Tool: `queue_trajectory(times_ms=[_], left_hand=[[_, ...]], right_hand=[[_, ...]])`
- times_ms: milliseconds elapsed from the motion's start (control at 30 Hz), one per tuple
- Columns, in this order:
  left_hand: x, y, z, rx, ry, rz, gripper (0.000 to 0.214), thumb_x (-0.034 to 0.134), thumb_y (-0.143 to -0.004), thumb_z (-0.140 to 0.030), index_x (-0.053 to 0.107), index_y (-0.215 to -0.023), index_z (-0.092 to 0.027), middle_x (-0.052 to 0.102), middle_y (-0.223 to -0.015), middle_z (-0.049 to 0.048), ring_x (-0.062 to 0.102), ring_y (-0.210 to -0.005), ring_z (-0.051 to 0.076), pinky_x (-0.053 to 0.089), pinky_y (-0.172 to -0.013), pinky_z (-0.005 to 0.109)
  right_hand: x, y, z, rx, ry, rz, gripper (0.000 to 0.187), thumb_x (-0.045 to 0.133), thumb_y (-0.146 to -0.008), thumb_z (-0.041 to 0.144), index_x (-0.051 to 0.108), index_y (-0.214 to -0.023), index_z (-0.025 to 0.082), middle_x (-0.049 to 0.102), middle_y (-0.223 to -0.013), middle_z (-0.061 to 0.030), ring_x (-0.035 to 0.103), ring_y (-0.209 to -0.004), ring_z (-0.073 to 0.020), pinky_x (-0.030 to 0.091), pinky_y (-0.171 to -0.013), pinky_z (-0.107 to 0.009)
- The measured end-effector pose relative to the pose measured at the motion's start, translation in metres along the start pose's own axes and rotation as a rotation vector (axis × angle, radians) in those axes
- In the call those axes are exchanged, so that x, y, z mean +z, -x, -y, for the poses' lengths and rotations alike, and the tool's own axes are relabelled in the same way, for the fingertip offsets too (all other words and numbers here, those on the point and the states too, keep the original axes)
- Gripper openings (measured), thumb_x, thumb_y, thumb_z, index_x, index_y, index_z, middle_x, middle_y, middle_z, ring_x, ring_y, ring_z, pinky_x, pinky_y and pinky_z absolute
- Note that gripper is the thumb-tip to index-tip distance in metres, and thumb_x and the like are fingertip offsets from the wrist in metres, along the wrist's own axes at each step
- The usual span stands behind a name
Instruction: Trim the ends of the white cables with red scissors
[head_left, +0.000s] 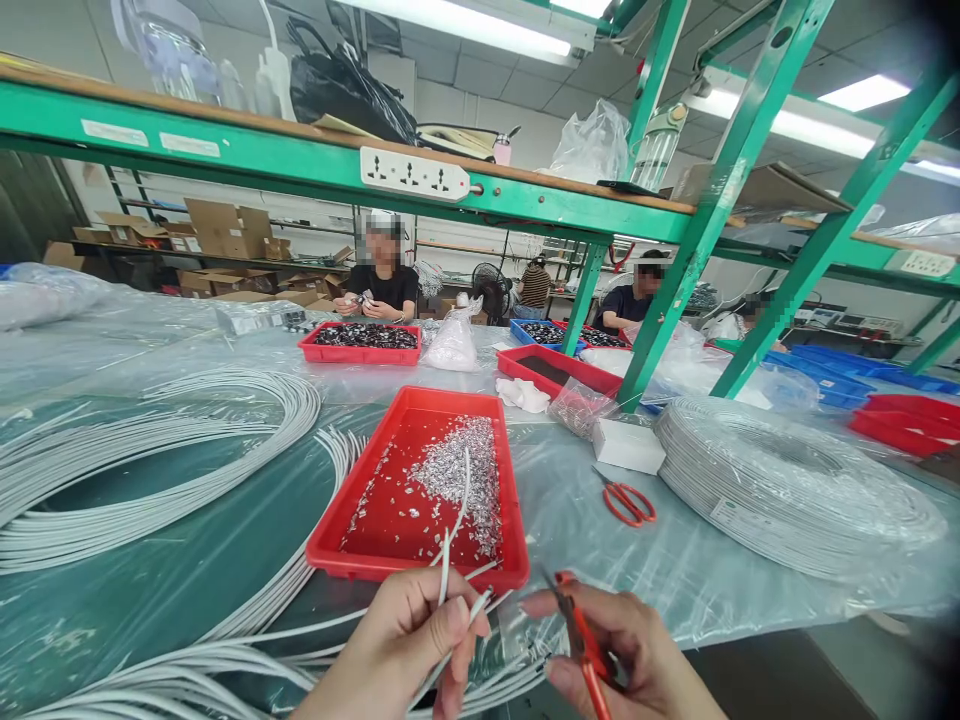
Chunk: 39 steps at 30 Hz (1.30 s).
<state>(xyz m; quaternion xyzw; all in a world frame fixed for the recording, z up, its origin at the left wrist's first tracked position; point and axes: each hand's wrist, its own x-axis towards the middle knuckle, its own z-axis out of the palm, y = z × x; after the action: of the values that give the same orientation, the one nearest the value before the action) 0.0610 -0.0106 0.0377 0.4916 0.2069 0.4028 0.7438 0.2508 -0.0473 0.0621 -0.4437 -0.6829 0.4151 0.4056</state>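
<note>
My left hand (420,630) is closed around a white cable (445,570), thumb pressed against the fingers. Thin cable ends stick out above and to the right of the fingertips. In my right hand (622,640) are red-handled scissors (581,630), blades pointing up and left, a short way right of the cable ends. Just beyond both hands lies a red tray (375,540) with a heap of small shiny metal pieces (465,470) on its right side. More white cables (255,650) run under and left of my left hand.
Coiled cable (247,490) covers the left side. On the right are second scissors (628,502), a white box (628,445) and a wrapped cable roll (780,480). A green shelf frame (675,280) rises over the table. Co-workers sit behind trays, one in a black top (382,285).
</note>
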Motion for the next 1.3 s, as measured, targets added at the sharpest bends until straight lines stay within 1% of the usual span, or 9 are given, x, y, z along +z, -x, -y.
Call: queue_trajectory(times_ms=[133,233,367,533,800,967,1100,1200,1300], left_hand=[[0.001,0.001,0.007,0.032,-0.188,0.023,0.048,0.066,-0.081,-0.057,0.058,-0.075,-0.011,0.051,-0.054,0.0008,0.046,-0.041,0.010,0.038,-0.042,0.014],[-0.003,-0.001,0.012,0.045,-0.245,0.134,0.050,0.060,-0.084,-0.060,0.057,-0.075,-0.011,0.047,-0.050,0.0001,0.038,-0.041,0.010,0.029,-0.043,0.015],[-0.008,-0.009,0.011,-0.107,-0.193,0.343,0.057,0.063,-0.077,-0.066,0.047,-0.064,-0.013,0.033,-0.049,-0.0034,0.020,-0.040,0.008,0.013,-0.039,0.018],[-0.012,-0.016,0.010,-0.212,-0.254,0.425,0.061,0.056,-0.078,-0.071,0.039,-0.062,-0.015,0.023,-0.050,-0.0054,0.011,-0.040,0.009,0.007,-0.038,0.022],[-0.025,-0.016,0.022,-0.037,-0.150,0.305,0.056,0.065,-0.077,-0.064,0.042,-0.066,-0.014,0.032,-0.055,-0.0039,0.019,-0.044,0.009,0.014,-0.041,0.017],[-0.016,-0.013,0.017,0.048,-0.235,0.129,0.056,0.061,-0.079,-0.066,0.055,-0.078,-0.010,0.045,-0.052,-0.0014,0.031,-0.041,0.008,0.023,-0.041,0.013],[-0.007,-0.009,0.016,0.079,-0.210,-0.043,0.052,0.067,-0.077,-0.061,0.054,-0.077,-0.011,0.051,-0.056,0.0003,0.045,-0.041,0.009,0.034,-0.040,0.012],[-0.001,-0.006,0.015,0.085,-0.186,-0.110,0.052,0.073,-0.072,-0.060,0.056,-0.076,-0.011,0.053,-0.058,0.0013,0.048,-0.042,0.010,0.038,-0.040,0.012],[0.003,-0.007,0.015,0.114,-0.197,-0.188,0.052,0.076,-0.068,-0.060,0.058,-0.074,-0.011,0.052,-0.055,0.0003,0.048,-0.043,0.011,0.042,-0.040,0.013]], right_hand=[[0.021,-0.011,-0.009,-0.015,-0.389,-0.069,0.026,0.071,-0.065,0.027,0.062,-0.087,0.015,0.029,-0.052,0.0075,0.028,-0.047,-0.0060,0.028,-0.049,-0.018],[0.026,-0.021,-0.014,-0.131,-0.549,0.074,0.015,0.065,-0.072,0.023,0.064,-0.086,0.018,0.043,-0.059,0.0033,0.044,-0.054,-0.0083,0.037,-0.057,-0.021],[0.019,-0.028,-0.015,-0.177,-0.465,0.332,0.008,0.065,-0.072,0.022,0.069,-0.073,0.015,0.044,-0.055,0.0017,0.036,-0.048,-0.0067,0.029,-0.048,-0.019],[0.016,-0.034,-0.019,-0.235,-0.370,0.343,0.013,0.065,-0.070,0.022,0.066,-0.062,0.012,0.038,-0.048,0.0032,0.027,-0.044,-0.0052,0.020,-0.042,-0.018],[0.027,-0.042,-0.052,-0.419,-0.145,-0.034,0.029,0.070,-0.062,0.041,0.057,-0.053,0.016,0.039,-0.041,0.0034,0.030,-0.039,-0.0082,0.024,-0.039,-0.021],[0.026,-0.038,-0.039,-0.556,0.140,-0.228,0.020,0.063,-0.071,0.026,0.057,-0.055,0.016,0.054,-0.045,0.0002,0.043,-0.040,-0.0096,0.032,-0.044,-0.021],[0.026,-0.037,-0.029,-0.672,0.271,-0.391,0.013,0.058,-0.072,0.015,0.056,-0.060,0.016,0.054,-0.046,0.0012,0.047,-0.041,-0.0095,0.037,-0.045,-0.020],[0.025,-0.038,-0.031,-0.694,0.275,-0.401,0.015,0.057,-0.073,0.016,0.053,-0.059,0.016,0.052,-0.046,0.0017,0.047,-0.041,-0.0095,0.039,-0.044,-0.020],[0.025,-0.037,-0.035,-0.544,0.177,-0.301,0.019,0.058,-0.074,0.021,0.050,-0.058,0.017,0.050,-0.046,0.0014,0.043,-0.040,-0.0092,0.035,-0.041,-0.020]])
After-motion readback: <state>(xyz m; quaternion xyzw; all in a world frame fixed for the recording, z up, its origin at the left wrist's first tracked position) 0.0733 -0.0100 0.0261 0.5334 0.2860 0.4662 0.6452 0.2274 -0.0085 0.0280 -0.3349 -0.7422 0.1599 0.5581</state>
